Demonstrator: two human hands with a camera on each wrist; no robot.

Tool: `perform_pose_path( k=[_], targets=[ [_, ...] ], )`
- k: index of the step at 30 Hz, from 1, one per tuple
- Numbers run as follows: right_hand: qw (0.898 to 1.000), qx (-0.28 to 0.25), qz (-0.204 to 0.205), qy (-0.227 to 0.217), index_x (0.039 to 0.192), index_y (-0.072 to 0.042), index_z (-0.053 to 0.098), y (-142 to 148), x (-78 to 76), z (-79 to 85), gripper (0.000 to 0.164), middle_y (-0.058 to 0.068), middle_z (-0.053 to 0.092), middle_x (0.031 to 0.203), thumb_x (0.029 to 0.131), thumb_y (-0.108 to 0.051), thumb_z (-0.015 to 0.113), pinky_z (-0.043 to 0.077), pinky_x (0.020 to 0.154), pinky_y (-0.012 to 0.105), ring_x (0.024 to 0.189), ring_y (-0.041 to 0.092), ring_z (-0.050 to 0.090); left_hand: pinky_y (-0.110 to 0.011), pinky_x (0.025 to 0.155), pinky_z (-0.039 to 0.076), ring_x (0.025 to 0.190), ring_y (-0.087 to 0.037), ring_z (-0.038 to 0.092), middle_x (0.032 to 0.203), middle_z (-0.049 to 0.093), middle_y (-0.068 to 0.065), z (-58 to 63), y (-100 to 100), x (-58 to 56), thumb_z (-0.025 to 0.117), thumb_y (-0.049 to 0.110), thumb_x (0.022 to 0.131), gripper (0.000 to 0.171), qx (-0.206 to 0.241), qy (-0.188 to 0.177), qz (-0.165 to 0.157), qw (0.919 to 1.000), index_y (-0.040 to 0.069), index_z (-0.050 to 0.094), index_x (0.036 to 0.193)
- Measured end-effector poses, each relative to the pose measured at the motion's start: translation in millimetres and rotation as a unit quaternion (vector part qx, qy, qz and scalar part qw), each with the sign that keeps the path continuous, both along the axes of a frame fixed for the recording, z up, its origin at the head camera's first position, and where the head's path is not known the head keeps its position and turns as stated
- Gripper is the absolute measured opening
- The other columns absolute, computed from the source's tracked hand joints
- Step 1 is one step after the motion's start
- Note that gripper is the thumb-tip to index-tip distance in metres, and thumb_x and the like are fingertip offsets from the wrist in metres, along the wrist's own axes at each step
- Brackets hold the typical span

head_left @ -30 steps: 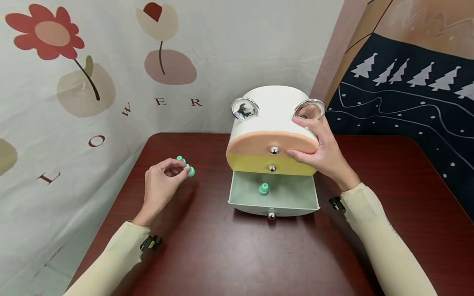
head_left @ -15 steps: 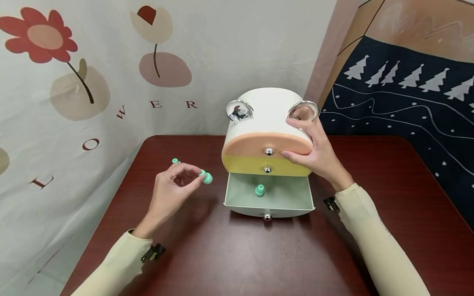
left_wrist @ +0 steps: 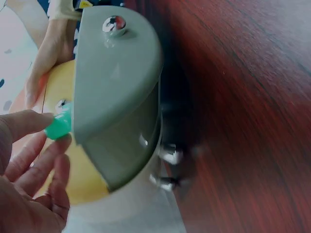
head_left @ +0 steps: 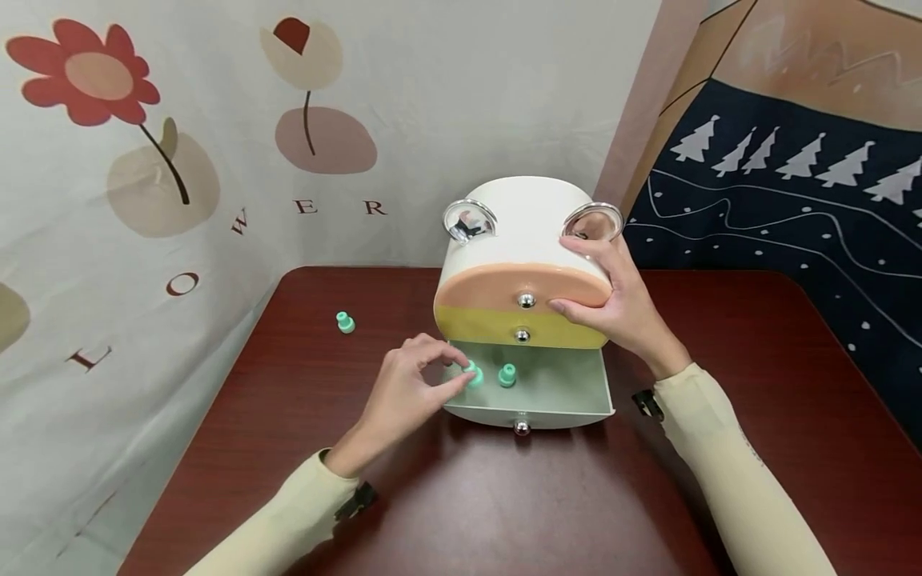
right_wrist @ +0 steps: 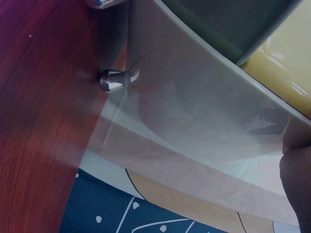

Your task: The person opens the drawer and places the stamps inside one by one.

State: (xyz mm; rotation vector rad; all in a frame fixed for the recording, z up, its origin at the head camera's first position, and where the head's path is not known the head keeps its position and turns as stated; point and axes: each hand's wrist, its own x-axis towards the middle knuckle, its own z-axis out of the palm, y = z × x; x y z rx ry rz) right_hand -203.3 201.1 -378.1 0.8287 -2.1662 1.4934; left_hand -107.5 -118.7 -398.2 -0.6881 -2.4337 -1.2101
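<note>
In the head view my left hand pinches a small mint-green stepped plug between thumb and fingertips, over the left side of the pulled-out pale green bottom drawer. A like plug stands inside that drawer. My right hand grips the right side of the small rounded drawer cabinet, thumb on the orange front and fingers on the white top. In the left wrist view the pinched green plug shows at the drawer's edge, in front of the yellow drawer.
A third green plug stands on the dark red table to the left. The cabinet has two silver round ears on top and silver feet below. Behind the table hang a flower-printed cloth and a dark tree-printed cloth.
My left hand has lifted one plug off the table at the left and carried it rightward to the open drawer. My right hand keeps its hold on the cabinet.
</note>
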Motion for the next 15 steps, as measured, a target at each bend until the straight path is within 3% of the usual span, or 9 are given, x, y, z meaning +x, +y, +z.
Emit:
perform_pose_path(
  k=[3,8,15],
  targets=[
    [1.000,-0.004,0.002,0.004,0.147,-0.009,0.065,0,-0.9,-0.5,0.084,0.017,0.049,0.146,0.070,0.002,0.098,0.043,0.094,0.031,0.122,0.020,0.048,-0.037,0.071,0.042,0.074,-0.021,0.058,0.084,0.073,0.002,-2.2,11,-3.5,0.096,0.011,0.082,0.017,-0.039,-0.021,-0.010,0.9990,0.015,0.082,0.090],
    [1.000,-0.006,0.002,0.012,0.146,-0.008,0.066,0,-1.6,-0.5,0.084,0.019,0.050,0.144,0.070,0.002,0.099,0.043,0.095,0.030,0.122,0.020,0.048,-0.037,0.082,0.048,0.084,-0.019,0.068,0.086,0.076,0.008,-4.1,26,-11.0,0.094,0.013,0.085,0.013,-0.099,-0.075,-0.044,0.9913,0.017,0.081,0.088],
    [1.000,-0.008,0.006,0.003,0.147,-0.010,0.065,-1,-1.1,-1.0,0.084,0.016,0.050,0.146,0.071,0.003,0.098,0.044,0.094,0.030,0.122,0.020,0.049,-0.033,0.079,0.055,0.078,-0.011,0.072,0.078,0.073,0.015,-5.6,41,-16.8,0.095,0.011,0.083,0.020,-0.151,-0.102,-0.053,0.9819,0.020,0.078,0.079]
  ],
)
